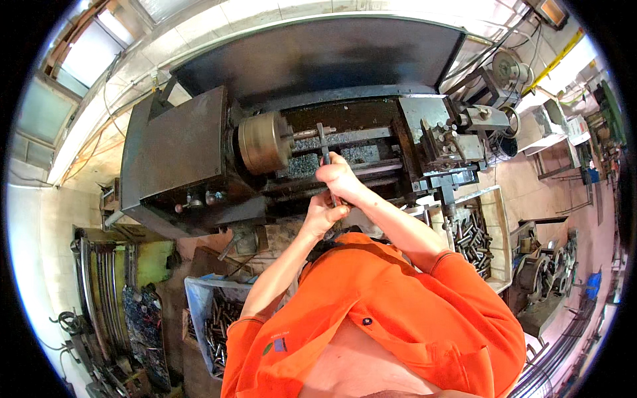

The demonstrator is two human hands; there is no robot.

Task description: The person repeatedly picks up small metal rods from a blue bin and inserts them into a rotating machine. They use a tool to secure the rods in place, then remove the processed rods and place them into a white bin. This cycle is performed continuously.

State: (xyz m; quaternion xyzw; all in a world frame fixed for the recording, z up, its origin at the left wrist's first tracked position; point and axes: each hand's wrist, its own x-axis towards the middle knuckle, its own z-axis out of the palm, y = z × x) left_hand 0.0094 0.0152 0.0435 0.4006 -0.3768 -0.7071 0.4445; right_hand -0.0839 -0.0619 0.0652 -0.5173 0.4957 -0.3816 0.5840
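My right hand (339,174) is closed round the middle of a long, flat, dark bar that looks like a file (324,142). Just below it, my left hand (325,216) grips the near end of the same file. The tool points away from me over the lathe bed. Its far end lies at a thin metal rod (306,133) that sticks out to the right from the lathe chuck (265,142). Whether file and rod touch I cannot tell. My fingers hide part of the handle.
Left of the chuck stands the dark headstock (179,142) with levers. The tool post (454,146) and carriage are to the right. A crate (501,225) of metal pieces sits near my right arm, and a blue-white bin (199,298) of similar pieces at lower left. Metal chips cover the bed.
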